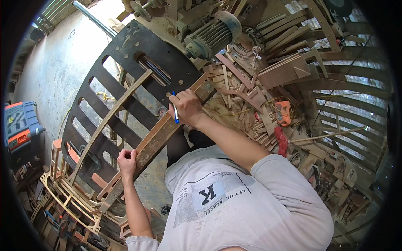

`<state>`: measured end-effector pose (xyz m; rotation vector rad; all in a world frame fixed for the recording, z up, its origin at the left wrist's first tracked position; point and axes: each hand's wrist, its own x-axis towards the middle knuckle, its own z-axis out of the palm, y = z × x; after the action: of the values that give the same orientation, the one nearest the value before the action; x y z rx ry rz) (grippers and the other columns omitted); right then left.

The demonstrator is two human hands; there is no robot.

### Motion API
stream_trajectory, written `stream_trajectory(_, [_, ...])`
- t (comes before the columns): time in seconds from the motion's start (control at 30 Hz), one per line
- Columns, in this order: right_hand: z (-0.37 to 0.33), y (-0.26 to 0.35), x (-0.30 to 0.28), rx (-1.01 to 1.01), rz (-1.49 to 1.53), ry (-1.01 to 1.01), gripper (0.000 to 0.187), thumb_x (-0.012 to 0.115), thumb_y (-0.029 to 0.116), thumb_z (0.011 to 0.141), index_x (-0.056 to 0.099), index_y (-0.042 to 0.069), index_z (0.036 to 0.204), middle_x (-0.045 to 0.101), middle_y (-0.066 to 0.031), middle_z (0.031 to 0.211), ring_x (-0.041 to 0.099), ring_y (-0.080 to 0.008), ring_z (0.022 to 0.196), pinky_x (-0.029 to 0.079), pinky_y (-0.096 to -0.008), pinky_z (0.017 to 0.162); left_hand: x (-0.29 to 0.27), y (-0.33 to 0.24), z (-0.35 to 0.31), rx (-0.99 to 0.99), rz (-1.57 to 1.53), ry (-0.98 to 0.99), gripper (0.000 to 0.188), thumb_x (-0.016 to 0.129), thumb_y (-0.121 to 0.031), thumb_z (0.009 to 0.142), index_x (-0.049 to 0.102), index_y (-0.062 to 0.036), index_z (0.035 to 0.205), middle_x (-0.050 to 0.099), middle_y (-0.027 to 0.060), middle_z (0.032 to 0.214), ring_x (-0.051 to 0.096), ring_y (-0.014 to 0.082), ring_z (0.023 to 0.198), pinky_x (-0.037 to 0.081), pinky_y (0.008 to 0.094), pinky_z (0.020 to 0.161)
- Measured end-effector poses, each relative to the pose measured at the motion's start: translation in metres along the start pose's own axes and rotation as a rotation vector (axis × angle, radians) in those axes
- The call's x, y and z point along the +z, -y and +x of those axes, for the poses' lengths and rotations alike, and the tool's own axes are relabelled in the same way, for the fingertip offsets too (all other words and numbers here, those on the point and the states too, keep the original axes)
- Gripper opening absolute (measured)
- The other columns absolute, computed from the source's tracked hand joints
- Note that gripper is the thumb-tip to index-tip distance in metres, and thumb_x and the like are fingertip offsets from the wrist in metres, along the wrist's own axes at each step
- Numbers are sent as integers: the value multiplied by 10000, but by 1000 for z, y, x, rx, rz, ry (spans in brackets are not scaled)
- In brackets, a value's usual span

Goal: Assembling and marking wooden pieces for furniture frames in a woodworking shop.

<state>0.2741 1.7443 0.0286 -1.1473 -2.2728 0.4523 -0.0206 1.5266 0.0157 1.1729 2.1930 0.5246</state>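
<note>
My right hand [187, 108] is closed around a blue-and-white pen [176, 113] and rests on a long wooden strip [155, 131]. Further down the same strip, my left hand [127, 162] pinches its upper edge between thumb and fingers. The strip runs diagonally in front of my body, along a thicker worn beam [155, 149] at the near edge of a dark slotted plate [138, 115]. Across that plate lies a slender curved wooden piece [111, 116], apart from both hands.
An electric motor [213, 35] stands beyond the plate. Wood offcuts [247, 92] are heaped at right, near an orange device [283, 113] and a red-wrapped handle [279, 141]. A blue-and-orange case [23, 123] is at far left, above curved wooden frames [69, 203].
</note>
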Motion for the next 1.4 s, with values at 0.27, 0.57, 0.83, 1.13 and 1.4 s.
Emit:
stream_trajectory(0.27, [1, -2, 8, -4, -21, -13, 136, 627, 190, 694, 586, 68, 739, 588, -126, 687, 584, -295, 705, 441, -395, 713, 1, 3, 4, 15, -23, -12, 304, 722, -239, 827, 595, 12, 712, 595, 100, 628, 555, 168, 570, 456, 317, 568])
stream_trajectory(0.57, [6, -2, 16, -17, -33, -30, 155, 624, 191, 695, 607, 66, 784, 590, -116, 702, 587, -289, 720, 440, -389, 733, -5, 0, 10, 42, 4, -15, 300, 712, -244, 836, 607, 11, 717, 600, 92, 611, 557, 154, 570, 451, 314, 567])
stream_trajectory(0.83, [3, -3, 13, -14, -33, -19, 196, 618, 196, 703, 633, 58, 841, 594, -111, 723, 586, -287, 735, 445, -381, 747, -7, -5, 8, 45, -27, 38, 245, 701, -190, 843, 589, 8, 752, 585, 63, 627, 535, 125, 586, 448, 294, 577])
stream_trajectory(1.13, [-1, -1, 7, 9, -54, 34, 256, 618, 194, 715, 660, 37, 913, 587, -114, 742, 569, -285, 766, 441, -385, 759, -4, -3, 3, 40, -121, 62, 232, 700, -168, 844, 580, 4, 746, 578, 43, 629, 521, 108, 587, 443, 276, 573])
stream_trajectory(1.4, [-2, -1, 2, -4, -18, 3, 226, 637, 182, 699, 638, 35, 871, 580, -133, 736, 566, -293, 758, 436, -393, 750, -3, 0, 2, 42, -158, 73, 215, 706, -157, 844, 594, 3, 755, 594, 40, 639, 527, 94, 594, 443, 264, 571])
